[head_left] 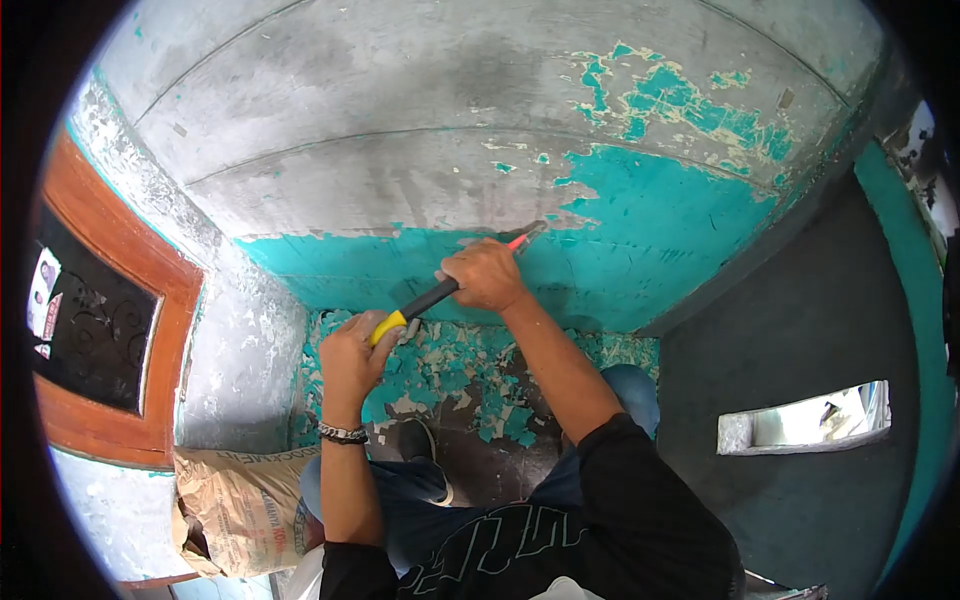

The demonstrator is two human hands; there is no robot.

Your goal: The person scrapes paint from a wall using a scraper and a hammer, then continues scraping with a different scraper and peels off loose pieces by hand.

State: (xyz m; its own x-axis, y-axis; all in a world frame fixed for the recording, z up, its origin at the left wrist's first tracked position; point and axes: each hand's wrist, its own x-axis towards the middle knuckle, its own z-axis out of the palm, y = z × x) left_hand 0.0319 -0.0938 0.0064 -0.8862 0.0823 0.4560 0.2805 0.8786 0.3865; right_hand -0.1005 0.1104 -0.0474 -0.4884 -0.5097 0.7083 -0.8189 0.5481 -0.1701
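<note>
Both my hands grip one long scraper (434, 297) with a yellow and black handle and a red neck. My left hand (352, 352) is closed round the yellow end, low and to the left. Higher up, near the red neck, my right hand (484, 274) is wrapped round the tool. The scraper's metal head (536, 231) is at the wall, by the ragged edge between turquoise paint (660, 220) and bare grey surface (350, 185). Smaller turquoise patches remain at the upper right.
Turquoise paint flakes (470, 375) litter the dark floor at the wall's foot. A brown paper sack (240, 505) stands at lower left, below an orange-brown wooden frame (180, 330). On the right, a dark wall (800, 320) has a slot-shaped opening (735, 433).
</note>
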